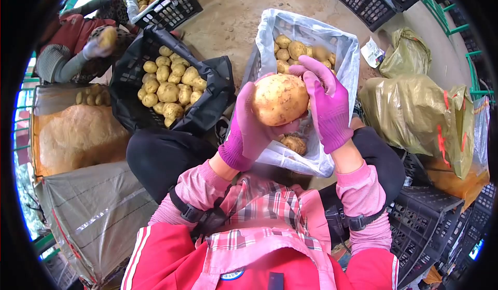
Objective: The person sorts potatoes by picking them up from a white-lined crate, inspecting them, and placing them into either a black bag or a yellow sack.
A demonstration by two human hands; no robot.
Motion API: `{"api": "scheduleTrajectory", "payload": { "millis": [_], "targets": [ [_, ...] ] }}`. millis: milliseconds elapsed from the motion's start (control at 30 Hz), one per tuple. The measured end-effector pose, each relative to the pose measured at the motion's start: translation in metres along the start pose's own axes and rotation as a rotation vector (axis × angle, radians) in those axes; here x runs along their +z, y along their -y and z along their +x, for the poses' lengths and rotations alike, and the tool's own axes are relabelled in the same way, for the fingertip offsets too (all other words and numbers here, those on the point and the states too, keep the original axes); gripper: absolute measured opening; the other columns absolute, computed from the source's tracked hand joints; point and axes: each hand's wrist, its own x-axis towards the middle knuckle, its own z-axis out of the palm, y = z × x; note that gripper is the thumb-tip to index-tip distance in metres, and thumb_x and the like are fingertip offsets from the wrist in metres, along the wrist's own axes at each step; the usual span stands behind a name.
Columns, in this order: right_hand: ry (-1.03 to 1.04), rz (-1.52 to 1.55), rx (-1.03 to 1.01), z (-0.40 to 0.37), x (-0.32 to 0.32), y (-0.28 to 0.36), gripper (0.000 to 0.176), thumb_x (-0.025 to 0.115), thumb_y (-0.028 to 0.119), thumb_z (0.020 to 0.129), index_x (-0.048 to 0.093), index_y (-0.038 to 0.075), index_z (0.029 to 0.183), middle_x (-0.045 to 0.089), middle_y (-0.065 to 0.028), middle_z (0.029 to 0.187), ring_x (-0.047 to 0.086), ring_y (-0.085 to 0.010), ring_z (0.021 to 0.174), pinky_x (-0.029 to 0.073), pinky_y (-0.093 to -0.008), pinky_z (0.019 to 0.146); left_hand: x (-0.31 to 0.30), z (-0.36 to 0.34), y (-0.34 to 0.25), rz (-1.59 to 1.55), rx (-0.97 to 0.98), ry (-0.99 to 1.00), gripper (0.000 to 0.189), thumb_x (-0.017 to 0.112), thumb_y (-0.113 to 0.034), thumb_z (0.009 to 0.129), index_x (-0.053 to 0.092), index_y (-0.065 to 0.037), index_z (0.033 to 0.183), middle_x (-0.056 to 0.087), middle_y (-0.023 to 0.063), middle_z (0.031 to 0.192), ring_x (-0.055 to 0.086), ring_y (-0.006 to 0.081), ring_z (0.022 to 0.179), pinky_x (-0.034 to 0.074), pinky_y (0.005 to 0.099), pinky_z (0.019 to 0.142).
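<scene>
A large, pale yellow potato (280, 99) with some dirt specks is held up in front of me, above a crate with a white plastic liner (345, 43). My left hand (246, 129), in a pink-purple glove, is wrapped round its left side and underside. Against the potato's right side presses my right hand (331, 108), gloved alike, its fingers bent at the upper edge. Several potatoes (296, 49) lie at the far end of the lined crate. One rough brown potato (294, 144) sits at the near end, partly under my hands.
To the left stands a black-lined crate (224, 82) holding several potatoes. Beyond it, a person with a grey glove (96, 47) holds a potato. Full sacks (415, 119) and black crates (423, 212) stand at the right. A covered stack (98, 202) is at my left.
</scene>
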Motion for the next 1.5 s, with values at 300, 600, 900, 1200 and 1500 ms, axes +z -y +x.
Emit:
{"api": "scheduleTrajectory", "payload": {
  "millis": [300,600,900,1200,1500],
  "targets": [
    [0.193,-0.205,-0.107,-0.013,-0.003,0.005,0.081,0.087,0.028,0.075,0.048,0.004,0.141,0.061,-0.0161,0.133,0.06,-0.0261,0.123,0.048,-0.0339,0.102,-0.005,0.009,-0.012,1.061,0.522,-0.102,0.054,0.067,-0.03,0.096,0.049,0.002,0.136,0.059,0.0138,0.126,0.06,0.019,0.113,0.048,0.0313,0.097],
    [0.242,-0.125,-0.132,-0.018,0.0,0.003,0.079,0.087,0.02,0.073,0.049,0.006,0.141,0.056,-0.013,0.14,0.054,-0.0255,0.13,0.042,-0.0363,0.109,-0.066,0.021,-0.014,1.577,0.746,0.01,0.047,0.048,-0.038,0.104,0.048,-0.003,0.136,0.065,0.013,0.125,0.066,0.0301,0.108,0.057,0.0398,0.084],
    [0.098,-0.597,-0.427,-0.018,0.02,-0.002,0.062,0.071,0.041,0.089,0.053,0.006,0.137,0.052,-0.0193,0.137,0.05,-0.0379,0.128,0.043,-0.0431,0.105,-0.025,0.007,-0.01,1.069,0.526,-0.015,0.043,0.06,-0.016,0.099,0.046,0.002,0.136,0.059,0.0151,0.129,0.059,0.0235,0.12,0.049,0.0372,0.1],
    [0.157,-0.474,-0.464,0.015,0.004,-0.023,0.037,0.053,0.024,0.098,0.059,0.0,0.126,0.068,-0.0195,0.108,0.067,-0.0359,0.096,0.051,-0.0384,0.092,-0.004,0.011,0.001,0.981,0.534,-0.043,0.038,0.057,-0.021,0.099,0.057,0.002,0.128,0.061,0.0118,0.125,0.057,0.0191,0.119,0.044,0.0335,0.101],
    [0.2,-0.411,-0.621,0.009,0.02,0.004,0.031,0.049,0.024,0.099,0.066,0.006,0.118,0.066,-0.0151,0.119,0.061,-0.0328,0.112,0.044,-0.0463,0.103,-0.035,0.001,0.003,1.411,0.88,0.005,0.079,0.091,-0.004,0.065,0.048,0.001,0.13,0.065,0.017,0.12,0.065,0.0247,0.109,0.054,0.0364,0.09]
  ]
}}
